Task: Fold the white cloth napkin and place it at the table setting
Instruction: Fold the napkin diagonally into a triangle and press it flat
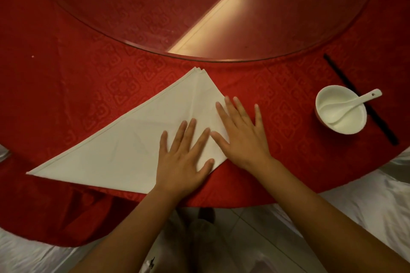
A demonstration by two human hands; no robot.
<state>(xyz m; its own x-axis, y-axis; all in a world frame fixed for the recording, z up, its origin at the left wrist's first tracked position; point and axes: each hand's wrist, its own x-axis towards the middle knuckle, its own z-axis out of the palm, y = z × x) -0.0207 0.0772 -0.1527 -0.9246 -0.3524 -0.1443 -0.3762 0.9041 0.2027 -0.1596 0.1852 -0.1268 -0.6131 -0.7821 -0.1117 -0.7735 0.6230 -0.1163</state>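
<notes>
Both hands press flat on the napkin [124, 139] near the table's [66, 73] front edge: left hand [184, 159], right hand [241, 137], fingers spread.

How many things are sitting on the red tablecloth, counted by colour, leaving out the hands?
White: 3, the napkin, the bowl and the spoon
Black: 1, the chopsticks, too blurred to separate
Clear: 1, the glass turntable
Total: 5

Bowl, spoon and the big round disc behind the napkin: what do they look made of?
Bowl and spoon: probably glazed white ceramic, smooth with soft highlights. Round disc: seemingly clear glass, since the red tablecloth pattern shows through and a light strip reflects on it.
</notes>
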